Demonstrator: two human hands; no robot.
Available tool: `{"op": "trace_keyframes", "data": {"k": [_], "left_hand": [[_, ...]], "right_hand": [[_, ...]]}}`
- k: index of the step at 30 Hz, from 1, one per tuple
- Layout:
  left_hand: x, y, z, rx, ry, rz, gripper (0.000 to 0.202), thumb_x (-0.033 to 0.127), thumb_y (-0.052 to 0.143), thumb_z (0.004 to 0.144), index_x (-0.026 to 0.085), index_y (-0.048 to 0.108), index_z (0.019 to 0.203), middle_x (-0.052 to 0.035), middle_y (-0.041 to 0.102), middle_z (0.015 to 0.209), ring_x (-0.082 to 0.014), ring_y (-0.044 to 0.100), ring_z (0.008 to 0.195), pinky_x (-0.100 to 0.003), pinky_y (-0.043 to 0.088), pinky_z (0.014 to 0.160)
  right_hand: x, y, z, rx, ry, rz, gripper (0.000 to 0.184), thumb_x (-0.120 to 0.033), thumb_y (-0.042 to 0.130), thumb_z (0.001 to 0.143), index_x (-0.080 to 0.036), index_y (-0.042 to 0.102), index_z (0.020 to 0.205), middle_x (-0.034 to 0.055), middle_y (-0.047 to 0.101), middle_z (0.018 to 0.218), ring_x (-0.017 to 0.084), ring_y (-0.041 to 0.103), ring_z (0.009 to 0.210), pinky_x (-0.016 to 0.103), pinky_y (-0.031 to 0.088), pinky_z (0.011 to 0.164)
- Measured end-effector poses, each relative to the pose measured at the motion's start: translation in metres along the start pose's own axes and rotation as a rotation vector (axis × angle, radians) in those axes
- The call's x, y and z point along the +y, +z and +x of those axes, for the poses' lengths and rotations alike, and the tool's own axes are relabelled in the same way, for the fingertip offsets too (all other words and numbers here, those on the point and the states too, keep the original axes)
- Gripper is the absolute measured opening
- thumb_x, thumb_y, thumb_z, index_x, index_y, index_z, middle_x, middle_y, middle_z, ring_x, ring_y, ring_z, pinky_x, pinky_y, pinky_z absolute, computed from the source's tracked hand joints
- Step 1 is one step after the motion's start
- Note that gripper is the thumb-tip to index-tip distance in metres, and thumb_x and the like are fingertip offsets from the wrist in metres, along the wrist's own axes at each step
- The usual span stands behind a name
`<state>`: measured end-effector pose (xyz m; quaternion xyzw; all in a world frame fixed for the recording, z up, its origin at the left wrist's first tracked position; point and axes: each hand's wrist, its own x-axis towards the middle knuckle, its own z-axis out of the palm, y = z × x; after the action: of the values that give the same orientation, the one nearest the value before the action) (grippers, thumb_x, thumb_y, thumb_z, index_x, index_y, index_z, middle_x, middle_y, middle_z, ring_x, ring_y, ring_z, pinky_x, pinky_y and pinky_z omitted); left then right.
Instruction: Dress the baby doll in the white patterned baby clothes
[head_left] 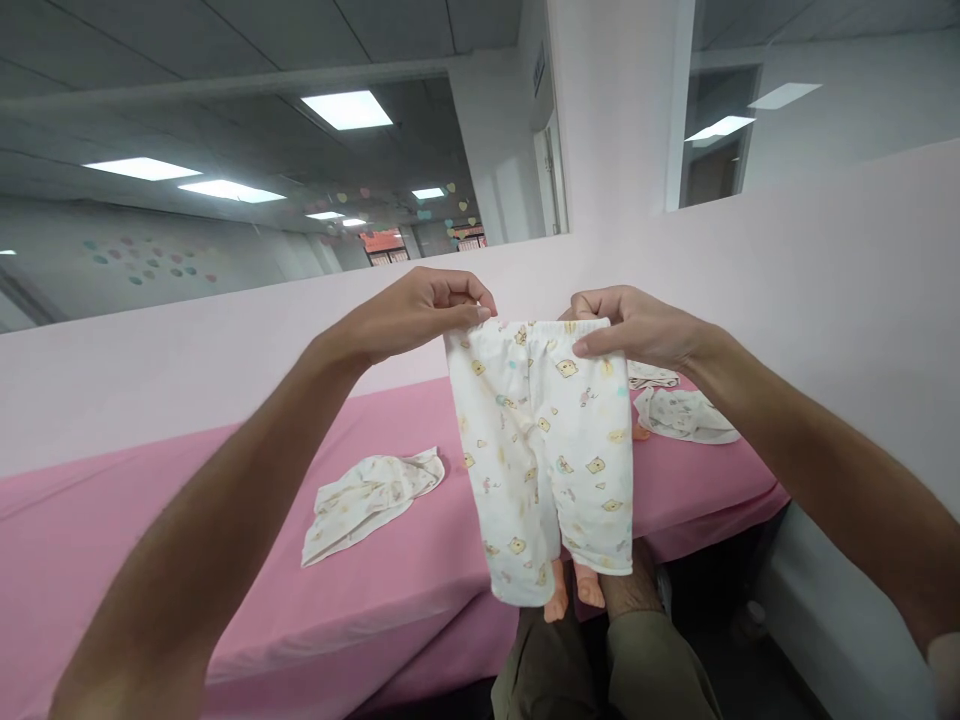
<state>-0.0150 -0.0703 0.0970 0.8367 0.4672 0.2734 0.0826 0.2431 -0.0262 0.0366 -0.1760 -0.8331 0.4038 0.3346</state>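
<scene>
Head view: both hands hold a pair of baby trousers (547, 450) up in the air by the waistband. The left hand (420, 310) is pinched shut on the waistband's left corner, thumb and fingertips pressed together. The right hand (637, 325) is closed on the right corner, with its fingers laid across the front of the cloth. The trousers are white with small yellow prints and hang straight down, legs side by side. Two small doll feet (574, 595) show just below the cuffs. Behind the trousers runs the pink-covered desk (150, 560). To their left a folded white garment (367, 500) lies on it. To their right, behind the right hand, lies another printed garment (686, 412).
</scene>
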Motion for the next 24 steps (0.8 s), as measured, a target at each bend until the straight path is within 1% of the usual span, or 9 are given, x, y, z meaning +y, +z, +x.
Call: {"op": "trace_keyframes", "data": {"k": [2, 5, 7, 10, 14, 17, 21, 22, 24], "left_hand": [[-0.003, -0.002, -0.002, 0.008, -0.005, -0.004, 0.025, 0.04, 0.061, 0.082, 0.018, 0.068, 0.089, -0.0029, 0.062, 0.074, -0.0104, 0.053, 0.064, -0.021, 0.041, 0.057], [-0.005, -0.003, -0.004, 0.014, -0.01, -0.024, 0.026, 0.041, 0.063, 0.08, 0.017, 0.067, 0.09, -0.0036, 0.064, 0.077, -0.0112, 0.055, 0.068, -0.022, 0.043, 0.06], [-0.004, -0.002, -0.003, 0.02, -0.012, -0.037, 0.027, 0.042, 0.063, 0.08, 0.017, 0.066, 0.092, -0.0038, 0.065, 0.08, -0.012, 0.057, 0.07, -0.022, 0.045, 0.062], [-0.001, 0.002, 0.0, 0.046, -0.017, -0.026, 0.026, 0.041, 0.062, 0.081, 0.018, 0.066, 0.093, -0.0036, 0.065, 0.08, -0.0125, 0.058, 0.071, -0.023, 0.044, 0.061], [-0.001, 0.009, 0.008, 0.105, -0.041, -0.02, 0.021, 0.037, 0.061, 0.08, 0.018, 0.065, 0.09, -0.003, 0.062, 0.074, -0.0121, 0.055, 0.065, -0.023, 0.041, 0.058], [-0.003, 0.021, 0.018, 0.204, -0.099, -0.051, 0.016, 0.031, 0.059, 0.078, 0.018, 0.063, 0.087, -0.0024, 0.059, 0.069, -0.0121, 0.051, 0.06, -0.024, 0.038, 0.054], [0.003, 0.043, 0.035, 0.356, -0.186, -0.053, 0.012, 0.024, 0.056, 0.074, 0.017, 0.061, 0.082, -0.0018, 0.056, 0.067, -0.0118, 0.046, 0.056, -0.024, 0.035, 0.052], [0.006, 0.048, 0.038, 0.366, -0.192, -0.06, 0.012, 0.024, 0.056, 0.074, 0.017, 0.06, 0.083, -0.0017, 0.055, 0.067, -0.0118, 0.046, 0.056, -0.024, 0.036, 0.052], [0.013, 0.056, 0.04, 0.36, -0.185, -0.081, 0.013, 0.024, 0.054, 0.074, 0.018, 0.059, 0.085, -0.0013, 0.055, 0.067, -0.012, 0.047, 0.057, -0.025, 0.037, 0.053]], "right_hand": [[-0.001, -0.002, 0.0, 0.075, 0.001, -0.141, 0.025, -0.029, 0.074, 0.072, -0.017, 0.052, 0.069, -0.0036, 0.051, 0.067, 0.01, 0.047, 0.062, 0.024, 0.035, 0.058], [0.0, -0.007, -0.001, 0.224, -0.011, -0.377, 0.017, -0.029, 0.072, 0.073, -0.017, 0.059, 0.073, -0.0008, 0.056, 0.076, 0.012, 0.049, 0.07, 0.026, 0.035, 0.062], [0.001, -0.011, -0.001, 0.286, -0.014, -0.445, 0.015, -0.03, 0.071, 0.075, -0.017, 0.062, 0.073, 0.0, 0.057, 0.078, 0.013, 0.05, 0.073, 0.027, 0.035, 0.064], [0.002, -0.015, 0.0, 0.279, 0.015, -0.424, 0.017, -0.03, 0.072, 0.074, -0.017, 0.062, 0.071, -0.0005, 0.056, 0.073, 0.012, 0.049, 0.07, 0.027, 0.035, 0.063], [0.006, -0.015, 0.002, 0.326, 0.024, -0.273, 0.021, -0.03, 0.075, 0.071, -0.017, 0.059, 0.068, -0.0013, 0.052, 0.068, 0.011, 0.048, 0.066, 0.027, 0.034, 0.061], [0.013, -0.009, 0.01, 0.45, 0.031, -0.25, 0.022, -0.029, 0.072, 0.072, -0.018, 0.054, 0.065, -0.0014, 0.05, 0.066, 0.011, 0.045, 0.063, 0.026, 0.032, 0.057], [0.023, 0.006, 0.028, 0.687, 0.112, -0.304, 0.021, -0.027, 0.067, 0.072, -0.02, 0.049, 0.062, -0.0024, 0.043, 0.06, 0.011, 0.038, 0.057, 0.027, 0.029, 0.052], [0.024, 0.01, 0.032, 0.72, 0.122, -0.287, 0.021, -0.026, 0.066, 0.072, -0.02, 0.048, 0.063, -0.0025, 0.042, 0.06, 0.011, 0.038, 0.057, 0.027, 0.029, 0.052], [0.024, 0.017, 0.036, 0.719, 0.118, -0.207, 0.019, -0.028, 0.064, 0.072, -0.021, 0.048, 0.065, -0.0021, 0.043, 0.061, 0.012, 0.04, 0.058, 0.027, 0.031, 0.052]]}}
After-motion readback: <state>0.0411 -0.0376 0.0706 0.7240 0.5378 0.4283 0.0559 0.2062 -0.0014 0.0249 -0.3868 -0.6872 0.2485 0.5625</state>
